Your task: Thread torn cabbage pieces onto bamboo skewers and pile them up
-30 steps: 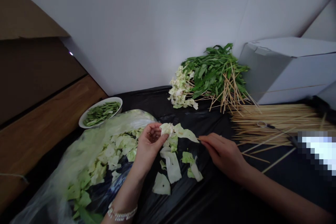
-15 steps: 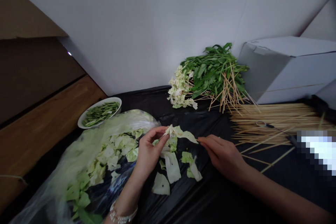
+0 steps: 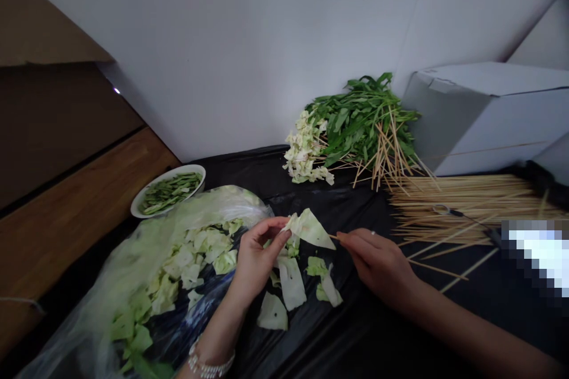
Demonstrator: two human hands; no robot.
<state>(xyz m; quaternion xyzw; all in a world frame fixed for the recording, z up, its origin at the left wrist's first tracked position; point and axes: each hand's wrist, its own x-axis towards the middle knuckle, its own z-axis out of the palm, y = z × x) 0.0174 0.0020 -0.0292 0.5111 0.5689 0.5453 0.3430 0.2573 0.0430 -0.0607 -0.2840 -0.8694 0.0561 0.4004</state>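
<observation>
Between thumb and fingers, my left hand pinches pale cabbage leaves that sit on a thin wooden skewer. My right hand is closed on that skewer, close to the leaves; most of the stick is hidden by the fingers. Below the hands, loose cabbage pieces lie on the black plastic sheet. To the left of my left hand, many more cut cabbage pieces lie by a clear plastic bag.
A white bowl of cut green vegetables stands at the back left. Filled skewers with leafy greens and cabbage are piled by the wall. Bare skewers lie at right, before a white box.
The outer cabbage leaf on the skewer has turned and now shows its broad face. My left hand has shifted slightly right; my right hand has barely moved.
</observation>
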